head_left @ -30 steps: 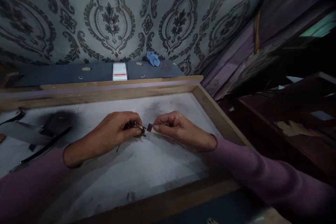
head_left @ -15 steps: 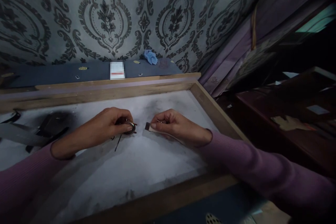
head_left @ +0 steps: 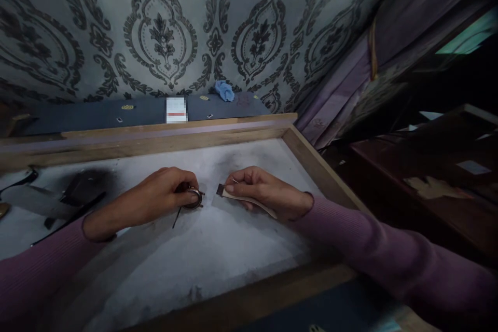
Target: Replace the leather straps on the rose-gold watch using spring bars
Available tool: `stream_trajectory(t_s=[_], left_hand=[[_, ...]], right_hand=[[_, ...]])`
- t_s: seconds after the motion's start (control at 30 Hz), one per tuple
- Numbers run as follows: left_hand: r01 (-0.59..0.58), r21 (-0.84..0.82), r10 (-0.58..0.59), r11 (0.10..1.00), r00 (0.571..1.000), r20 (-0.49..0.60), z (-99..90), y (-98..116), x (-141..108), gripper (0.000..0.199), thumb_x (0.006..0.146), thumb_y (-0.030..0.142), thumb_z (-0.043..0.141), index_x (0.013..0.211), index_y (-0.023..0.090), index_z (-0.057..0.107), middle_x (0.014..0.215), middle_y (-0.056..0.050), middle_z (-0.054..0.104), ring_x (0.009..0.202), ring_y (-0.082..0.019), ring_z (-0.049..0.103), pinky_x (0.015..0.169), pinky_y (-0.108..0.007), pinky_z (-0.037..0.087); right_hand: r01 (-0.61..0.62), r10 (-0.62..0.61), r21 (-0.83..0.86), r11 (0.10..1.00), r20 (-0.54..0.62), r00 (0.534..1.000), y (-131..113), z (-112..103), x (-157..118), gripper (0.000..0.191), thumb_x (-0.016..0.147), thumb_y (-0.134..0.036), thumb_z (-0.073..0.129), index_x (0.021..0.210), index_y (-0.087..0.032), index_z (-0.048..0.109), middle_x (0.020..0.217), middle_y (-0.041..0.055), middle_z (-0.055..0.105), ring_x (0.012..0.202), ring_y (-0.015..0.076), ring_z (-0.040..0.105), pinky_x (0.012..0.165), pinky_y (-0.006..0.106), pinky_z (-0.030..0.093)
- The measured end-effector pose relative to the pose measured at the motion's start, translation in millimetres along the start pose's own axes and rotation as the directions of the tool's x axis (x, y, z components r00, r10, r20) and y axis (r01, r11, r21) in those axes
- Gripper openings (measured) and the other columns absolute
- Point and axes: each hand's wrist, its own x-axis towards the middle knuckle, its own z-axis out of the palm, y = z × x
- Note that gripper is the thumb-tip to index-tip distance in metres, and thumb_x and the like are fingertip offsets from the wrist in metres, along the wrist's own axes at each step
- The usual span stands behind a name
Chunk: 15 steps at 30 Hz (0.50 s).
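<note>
In the head view, my left hand (head_left: 167, 194) is closed around a round watch case (head_left: 194, 198), its metal rim and lugs showing past the thumb. A thin dark rod (head_left: 177, 218) sticks out below that hand; I cannot tell whether it is part of the watch. My right hand (head_left: 259, 189) pinches a watch strap (head_left: 249, 199), pale along its length with a dark end pointing at the watch case. A small gap separates the strap's end from the case. Both hands are over the white surface (head_left: 218, 259) of a wood-rimmed tray.
Dark straps and a grey flat piece (head_left: 42, 202) lie at the left of the tray. A wooden rim (head_left: 322, 171) borders the white surface. Behind it, a blue-covered ledge (head_left: 89, 116) holds a small white box (head_left: 176, 110) and a crumpled blue cloth (head_left: 224, 91).
The whole view has shifted slightly, so everything sits a little lower in the picture. Both hands keep their holds, and the gap between strap and watch case looks about the same.
</note>
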Motion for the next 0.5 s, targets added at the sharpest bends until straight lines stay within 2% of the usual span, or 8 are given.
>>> stream_trajectory(t_s=[0.17,0.3,0.5], left_hand=[[-0.012,-0.02,0.012,1.0,1.0,-0.006,0.1,-2.9,0.2,0.017,0.082,0.029,0.053,0.079,0.016,0.064,0.064,0.002,0.058,0.061,-0.013,0.051,0.055,-0.021,0.036],[-0.019,-0.025,0.019,1.0,1.0,-0.016,-0.3,-3.4,0.0,0.017,0.083,0.03,0.053,0.082,0.016,0.064,0.065,0.002,0.057,0.06,-0.013,0.05,0.055,-0.021,0.036],[-0.003,-0.119,0.001,0.993,1.0,-0.017,0.1,4.5,-3.0,0.019,0.082,0.031,0.053,0.078,0.015,0.062,0.063,0.002,0.054,0.06,-0.012,0.048,0.056,-0.022,0.035]], right_hand=[[0.046,-0.046,0.036,0.998,-0.007,0.999,-1.2,1.0,-0.9,0.023,0.076,-0.027,0.069,0.091,-0.012,0.061,0.053,-0.0089,0.05,0.038,0.0018,0.037,0.038,0.016,0.023],[0.089,-0.089,0.025,0.996,-0.012,0.996,-0.3,1.2,-0.6,0.02,0.077,-0.025,0.068,0.09,-0.012,0.061,0.049,-0.0094,0.048,0.038,0.002,0.037,0.038,0.015,0.021],[0.113,-0.109,0.044,0.993,-0.08,0.991,-2.0,3.7,-1.2,0.022,0.074,-0.027,0.07,0.089,-0.012,0.062,0.059,-0.0054,0.055,0.04,0.0016,0.038,0.037,0.016,0.023]])
